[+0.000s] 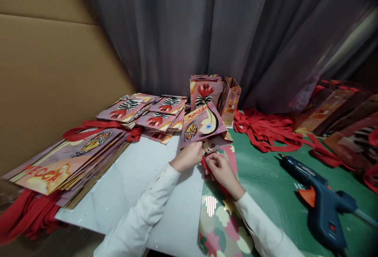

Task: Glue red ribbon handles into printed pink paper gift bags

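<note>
A pink printed paper gift bag (pixel 203 123) with a butterfly and a blue star lies tilted in front of me, its open mouth toward me. My left hand (pixel 190 156) is closed on the bag's near edge, fingers curled in at the mouth. Just to its right, my right hand (pixel 220 168) pinches a red ribbon (pixel 204 162) at the opening. The ribbon's end inside the bag is hidden by my fingers. Under my right hand runs a patterned sheet (pixel 218 225) with leaf and star shapes.
At left lie a stack of flat bags (pixel 73 158) and red ribbons (pixel 32 213). More flat bags (pixel 159 119) sit behind, with upright bags (pixel 231 99) at the back. On the green mat (pixel 265 194) are a glue gun (pixel 320 202) and a ribbon heap (pixel 265 129).
</note>
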`<state>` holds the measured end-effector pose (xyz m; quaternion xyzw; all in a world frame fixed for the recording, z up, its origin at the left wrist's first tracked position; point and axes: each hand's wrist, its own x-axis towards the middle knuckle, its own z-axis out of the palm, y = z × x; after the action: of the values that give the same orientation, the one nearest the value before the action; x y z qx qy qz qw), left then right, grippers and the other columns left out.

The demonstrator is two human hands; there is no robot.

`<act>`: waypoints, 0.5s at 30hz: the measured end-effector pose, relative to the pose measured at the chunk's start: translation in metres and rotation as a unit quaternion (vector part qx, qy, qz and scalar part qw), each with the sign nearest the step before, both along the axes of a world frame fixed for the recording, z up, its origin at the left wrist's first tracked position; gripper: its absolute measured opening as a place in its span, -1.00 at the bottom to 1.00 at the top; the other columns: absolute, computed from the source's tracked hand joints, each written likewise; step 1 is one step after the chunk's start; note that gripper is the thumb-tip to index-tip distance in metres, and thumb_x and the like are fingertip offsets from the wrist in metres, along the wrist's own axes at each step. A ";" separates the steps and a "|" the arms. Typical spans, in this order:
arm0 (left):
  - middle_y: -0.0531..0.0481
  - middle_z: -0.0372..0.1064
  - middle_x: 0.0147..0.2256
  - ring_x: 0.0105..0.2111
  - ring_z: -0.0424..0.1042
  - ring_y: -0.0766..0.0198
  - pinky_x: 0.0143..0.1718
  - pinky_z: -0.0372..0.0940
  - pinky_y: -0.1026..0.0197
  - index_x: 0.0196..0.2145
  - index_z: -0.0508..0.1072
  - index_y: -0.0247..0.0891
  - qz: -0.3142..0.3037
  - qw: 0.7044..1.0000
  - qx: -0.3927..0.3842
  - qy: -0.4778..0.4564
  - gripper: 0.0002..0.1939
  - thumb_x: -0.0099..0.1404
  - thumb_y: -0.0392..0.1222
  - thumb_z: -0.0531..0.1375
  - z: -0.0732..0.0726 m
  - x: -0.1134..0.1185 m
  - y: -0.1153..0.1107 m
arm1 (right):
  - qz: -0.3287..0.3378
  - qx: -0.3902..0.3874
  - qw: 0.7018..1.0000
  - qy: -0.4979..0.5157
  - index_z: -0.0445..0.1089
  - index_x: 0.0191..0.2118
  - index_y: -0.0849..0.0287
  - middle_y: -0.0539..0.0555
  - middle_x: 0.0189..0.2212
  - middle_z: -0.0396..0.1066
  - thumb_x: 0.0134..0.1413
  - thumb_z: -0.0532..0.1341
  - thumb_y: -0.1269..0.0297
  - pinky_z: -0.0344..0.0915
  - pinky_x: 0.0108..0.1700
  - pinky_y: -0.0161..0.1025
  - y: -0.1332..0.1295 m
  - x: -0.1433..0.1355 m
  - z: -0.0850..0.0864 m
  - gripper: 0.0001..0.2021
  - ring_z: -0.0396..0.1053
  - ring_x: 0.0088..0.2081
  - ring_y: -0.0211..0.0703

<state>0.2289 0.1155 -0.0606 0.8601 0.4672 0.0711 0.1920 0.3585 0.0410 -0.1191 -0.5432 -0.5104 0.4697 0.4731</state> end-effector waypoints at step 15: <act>-0.19 0.45 -0.16 -0.11 0.43 0.09 -0.09 0.30 0.10 -0.21 0.36 -0.30 -0.011 0.998 -0.008 -0.054 -0.82 0.31 -0.31 -0.02 0.000 -0.001 -0.001 | -0.033 0.021 0.999 0.007 0.21 -0.38 0.08 -0.09 -0.65 0.31 0.14 0.08 0.06 0.08 -0.64 -0.35 0.000 -0.003 0.000 -0.78 0.17 -0.69 -0.31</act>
<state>0.2282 0.1146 -0.0604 0.8586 0.4471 0.1118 0.2244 0.3558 0.0406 -0.1191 -0.5463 -0.4988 0.4471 0.5028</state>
